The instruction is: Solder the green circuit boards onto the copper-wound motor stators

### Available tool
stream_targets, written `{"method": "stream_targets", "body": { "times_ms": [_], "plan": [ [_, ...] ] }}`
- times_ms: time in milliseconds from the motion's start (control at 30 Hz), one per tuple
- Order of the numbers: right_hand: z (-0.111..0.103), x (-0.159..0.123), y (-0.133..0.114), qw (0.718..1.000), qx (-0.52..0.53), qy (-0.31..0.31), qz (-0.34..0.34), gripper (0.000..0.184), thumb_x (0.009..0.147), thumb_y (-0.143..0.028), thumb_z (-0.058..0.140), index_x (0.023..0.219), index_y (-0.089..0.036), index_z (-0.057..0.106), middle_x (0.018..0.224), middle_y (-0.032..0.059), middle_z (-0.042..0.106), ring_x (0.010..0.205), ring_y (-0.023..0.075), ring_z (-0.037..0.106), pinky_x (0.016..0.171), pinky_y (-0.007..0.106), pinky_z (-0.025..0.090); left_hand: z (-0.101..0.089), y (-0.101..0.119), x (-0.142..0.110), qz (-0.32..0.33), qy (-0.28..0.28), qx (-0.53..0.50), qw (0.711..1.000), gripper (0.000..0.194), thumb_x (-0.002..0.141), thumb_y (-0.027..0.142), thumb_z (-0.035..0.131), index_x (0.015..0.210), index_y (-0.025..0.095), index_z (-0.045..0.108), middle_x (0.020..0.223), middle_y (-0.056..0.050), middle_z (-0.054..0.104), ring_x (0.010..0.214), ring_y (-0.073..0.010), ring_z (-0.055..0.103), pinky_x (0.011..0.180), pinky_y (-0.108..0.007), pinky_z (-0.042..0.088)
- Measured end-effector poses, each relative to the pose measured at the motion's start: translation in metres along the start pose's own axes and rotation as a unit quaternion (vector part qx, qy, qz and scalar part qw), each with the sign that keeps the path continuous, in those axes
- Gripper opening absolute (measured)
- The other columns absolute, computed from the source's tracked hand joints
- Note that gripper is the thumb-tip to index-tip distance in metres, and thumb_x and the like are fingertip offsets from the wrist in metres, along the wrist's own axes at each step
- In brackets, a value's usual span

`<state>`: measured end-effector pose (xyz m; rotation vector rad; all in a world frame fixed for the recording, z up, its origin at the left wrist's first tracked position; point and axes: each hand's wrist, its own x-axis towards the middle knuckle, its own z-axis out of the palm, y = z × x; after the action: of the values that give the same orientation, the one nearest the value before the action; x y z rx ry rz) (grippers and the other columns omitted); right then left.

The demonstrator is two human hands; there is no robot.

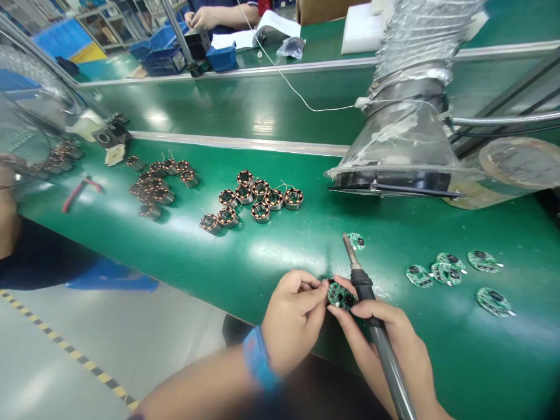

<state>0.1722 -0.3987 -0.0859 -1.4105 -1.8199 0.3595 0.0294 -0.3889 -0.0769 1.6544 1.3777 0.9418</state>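
Note:
A small round green circuit board is held between my hands just above the green bench. My left hand, with a blue wristband, pinches the board's left edge. Something dark shows behind the board, mostly hidden by my fingers. My right hand is closed around a soldering iron, its fingertips also touching the board's right side. The iron's tip points up and away from me, near another round board on the bench.
Several round boards lie at right. Copper-wound stators stand in groups at centre and left. A fume extraction hood hangs low ahead. Red-handled pliers lie near a co-worker's arm. Another person's hands show across the bench.

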Motion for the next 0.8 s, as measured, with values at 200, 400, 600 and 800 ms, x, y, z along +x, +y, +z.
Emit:
{"method": "stream_targets", "body": {
  "times_ms": [200, 400, 600, 800],
  "plan": [
    [0.004, 0.006, 0.001, 0.997, -0.030, -0.057, -0.039, 0.006, 0.083, -0.024, 0.055, 0.087, -0.025, 0.051, 0.101, 0.0041, 0.064, 0.090, 0.0167, 0.063, 0.070, 0.026, 0.053, 0.003, -0.014, -0.013, -0.037, -0.030, -0.126, 0.991, 0.066, 0.076, 0.003, 0.058, 0.135, 0.024, 0.037, 0.112, -0.010, 0.054, 0.096, -0.0181, 0.058, 0.088, -0.038, 0.052],
    [0.000, 0.010, 0.003, 0.993, -0.048, -0.074, -0.081, 0.009, 0.086, -0.023, 0.051, 0.095, -0.023, 0.052, 0.097, 0.0063, 0.065, 0.087, 0.0176, 0.063, 0.068, 0.029, 0.054, 0.013, -0.022, -0.006, -0.025, -0.020, 0.023, 0.999, 0.085, 0.070, 0.005, 0.062, 0.141, 0.025, 0.021, 0.115, -0.009, 0.057, 0.094, -0.0219, 0.057, 0.084, -0.043, 0.051],
    [-0.017, 0.038, 0.052, 0.948, -0.125, -0.155, -0.248, 0.032, 0.088, -0.008, 0.038, 0.114, -0.021, 0.050, 0.123, 0.0135, 0.054, 0.113, 0.0231, 0.053, 0.083, 0.042, 0.051, -0.023, -0.029, 0.023, 0.013, 0.028, 0.086, 0.996, 0.069, 0.077, 0.015, 0.063, 0.136, 0.020, 0.028, 0.116, -0.011, 0.054, 0.088, -0.0180, 0.059, 0.075, -0.033, 0.053],
    [-0.018, 0.068, 0.087, 0.915, -0.183, -0.189, -0.307, 0.022, 0.085, -0.012, 0.037, 0.090, -0.017, 0.058, 0.122, 0.0154, 0.054, 0.115, 0.0275, 0.052, 0.077, 0.038, 0.054, -0.079, -0.035, 0.072, 0.059, 0.141, 0.365, 0.918, 0.032, 0.076, 0.006, 0.058, 0.106, 0.017, 0.059, 0.114, -0.015, 0.048, 0.103, -0.0299, 0.050, 0.089, -0.051, 0.043]
  ]
}}
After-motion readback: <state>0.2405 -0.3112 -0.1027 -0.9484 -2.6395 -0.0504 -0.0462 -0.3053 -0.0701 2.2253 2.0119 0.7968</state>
